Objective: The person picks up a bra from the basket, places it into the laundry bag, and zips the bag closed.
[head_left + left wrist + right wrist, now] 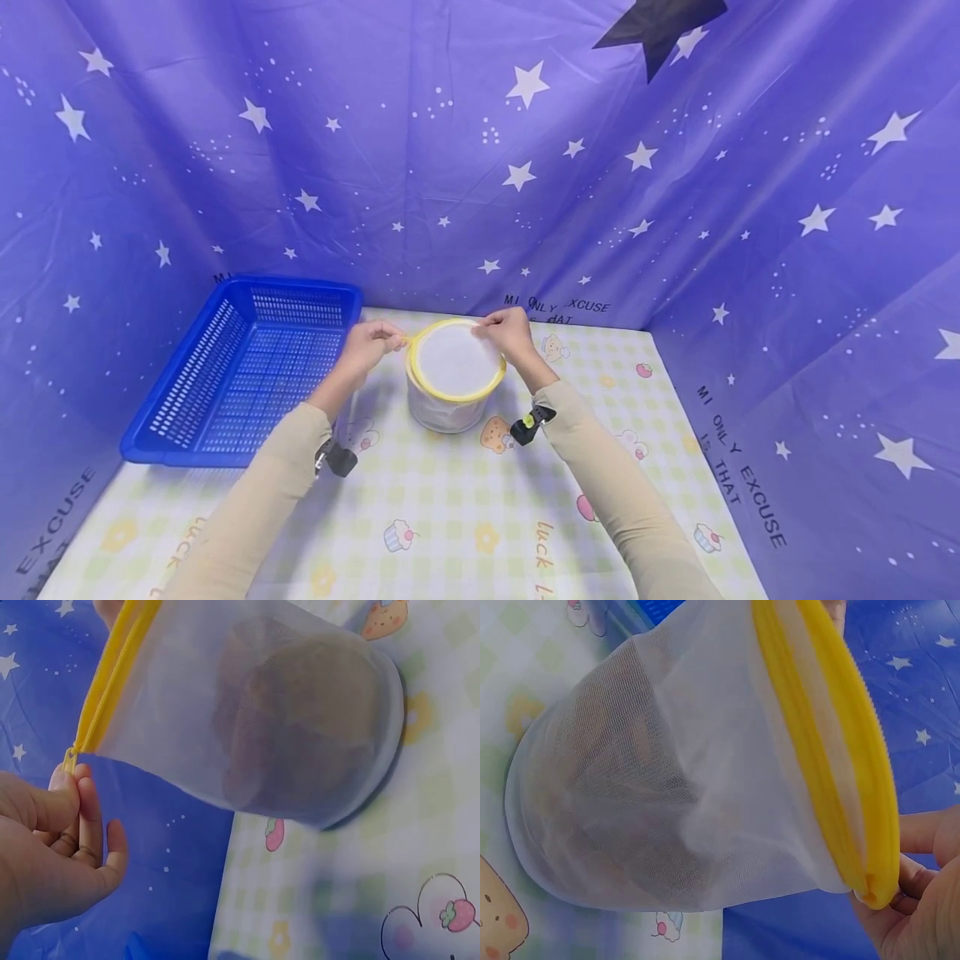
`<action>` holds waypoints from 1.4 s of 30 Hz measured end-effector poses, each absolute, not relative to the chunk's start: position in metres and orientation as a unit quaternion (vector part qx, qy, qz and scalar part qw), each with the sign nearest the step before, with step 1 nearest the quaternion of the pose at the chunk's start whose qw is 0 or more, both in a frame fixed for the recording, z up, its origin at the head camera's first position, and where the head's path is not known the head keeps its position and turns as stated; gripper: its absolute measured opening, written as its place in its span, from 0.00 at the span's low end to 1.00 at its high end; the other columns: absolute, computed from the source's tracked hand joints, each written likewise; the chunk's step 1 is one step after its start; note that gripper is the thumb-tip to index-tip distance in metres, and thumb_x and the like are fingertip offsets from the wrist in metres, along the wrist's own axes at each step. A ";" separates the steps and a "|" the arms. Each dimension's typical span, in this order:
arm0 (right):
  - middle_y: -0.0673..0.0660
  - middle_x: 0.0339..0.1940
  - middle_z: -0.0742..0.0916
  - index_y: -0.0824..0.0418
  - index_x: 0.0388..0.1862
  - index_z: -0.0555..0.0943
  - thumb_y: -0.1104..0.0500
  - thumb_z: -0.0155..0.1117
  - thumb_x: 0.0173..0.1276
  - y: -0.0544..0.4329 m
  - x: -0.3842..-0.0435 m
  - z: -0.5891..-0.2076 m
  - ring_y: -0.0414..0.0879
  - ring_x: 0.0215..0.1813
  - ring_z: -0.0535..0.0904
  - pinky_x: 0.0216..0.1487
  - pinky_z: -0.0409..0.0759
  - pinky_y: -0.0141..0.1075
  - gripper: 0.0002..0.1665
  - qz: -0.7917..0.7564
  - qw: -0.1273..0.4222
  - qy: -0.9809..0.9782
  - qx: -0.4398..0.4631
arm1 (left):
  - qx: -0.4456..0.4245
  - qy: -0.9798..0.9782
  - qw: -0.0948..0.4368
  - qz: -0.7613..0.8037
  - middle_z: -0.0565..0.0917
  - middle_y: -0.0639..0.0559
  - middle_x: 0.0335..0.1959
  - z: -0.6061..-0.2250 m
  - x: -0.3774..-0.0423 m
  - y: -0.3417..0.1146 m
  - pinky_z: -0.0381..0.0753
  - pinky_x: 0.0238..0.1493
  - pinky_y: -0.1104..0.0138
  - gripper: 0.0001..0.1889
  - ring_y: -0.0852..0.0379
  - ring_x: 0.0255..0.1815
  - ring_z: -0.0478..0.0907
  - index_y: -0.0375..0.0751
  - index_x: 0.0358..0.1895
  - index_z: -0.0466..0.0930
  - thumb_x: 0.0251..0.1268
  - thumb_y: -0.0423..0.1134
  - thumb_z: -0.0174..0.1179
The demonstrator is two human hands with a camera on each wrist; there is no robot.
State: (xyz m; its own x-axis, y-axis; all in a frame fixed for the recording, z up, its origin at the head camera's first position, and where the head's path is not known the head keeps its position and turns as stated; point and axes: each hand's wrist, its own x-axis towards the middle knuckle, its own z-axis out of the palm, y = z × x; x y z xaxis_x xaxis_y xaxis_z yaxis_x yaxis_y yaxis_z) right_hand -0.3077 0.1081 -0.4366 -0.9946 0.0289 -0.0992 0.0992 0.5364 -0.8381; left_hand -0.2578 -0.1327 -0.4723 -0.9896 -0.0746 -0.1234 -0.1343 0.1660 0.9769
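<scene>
Pinching the zip pull (70, 759) at left, we have our left hand (367, 346) across the bag (459, 367) from our right hand (510, 333), which grips the far-right rim (457, 398); it's upright on the desk (442, 492), between both.

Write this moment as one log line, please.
left hand: pinches zipper pull; right hand: holds mesh bag; blue basket: left of bag

"What's the pose?"
"Left arm (258, 492) and right arm (607, 471) reach forward, slanting inward towards each other."
"Is just 1 side pinching?"
"No, 2. The left grip (369, 346) pinches with thumb (56, 810) against fingertips (88, 793); the right grip (512, 333) pinches too, bent inward from the wrist (545, 377)."
</scene>
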 end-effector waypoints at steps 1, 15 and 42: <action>0.66 0.44 0.91 0.70 0.36 0.88 0.67 0.77 0.57 0.108 -0.308 -0.437 0.56 0.53 0.85 0.55 0.87 0.42 0.08 -0.482 0.036 0.875 0.040 | -0.067 0.764 0.024 0.641 0.88 0.48 0.37 -0.473 -0.258 -0.133 0.80 0.64 0.50 0.06 0.60 0.37 0.80 0.28 0.44 0.82 0.70 0.27 0.58; 0.68 0.47 0.89 0.72 0.38 0.87 0.67 0.75 0.60 0.112 -0.308 -0.436 0.44 0.30 0.82 0.30 0.88 0.33 0.09 -0.492 0.090 0.865 0.039 | -0.106 0.759 0.018 0.642 0.87 0.43 0.44 -0.470 -0.264 -0.134 0.78 0.67 0.52 0.10 0.52 0.48 0.81 0.29 0.51 0.82 0.74 0.30 0.57; 0.56 0.29 0.87 0.71 0.42 0.85 0.64 0.73 0.62 0.115 -0.304 -0.434 0.43 0.27 0.83 0.37 0.90 0.39 0.12 -0.521 0.167 0.837 0.025 | -0.079 0.763 0.054 0.639 0.84 0.33 0.55 -0.469 -0.266 -0.140 0.77 0.69 0.54 0.14 0.48 0.53 0.83 0.27 0.58 0.78 0.76 0.31 0.55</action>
State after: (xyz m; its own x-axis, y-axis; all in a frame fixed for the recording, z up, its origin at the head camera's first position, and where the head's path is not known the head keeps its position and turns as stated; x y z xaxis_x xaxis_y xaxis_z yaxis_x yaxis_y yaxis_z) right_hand -0.3037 0.1147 -0.4343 -0.9428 -0.1323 -0.3059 0.2160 0.4563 -0.8632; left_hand -0.2661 -0.1401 -0.4686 -0.9817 -0.0509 -0.1836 -0.1896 0.1697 0.9671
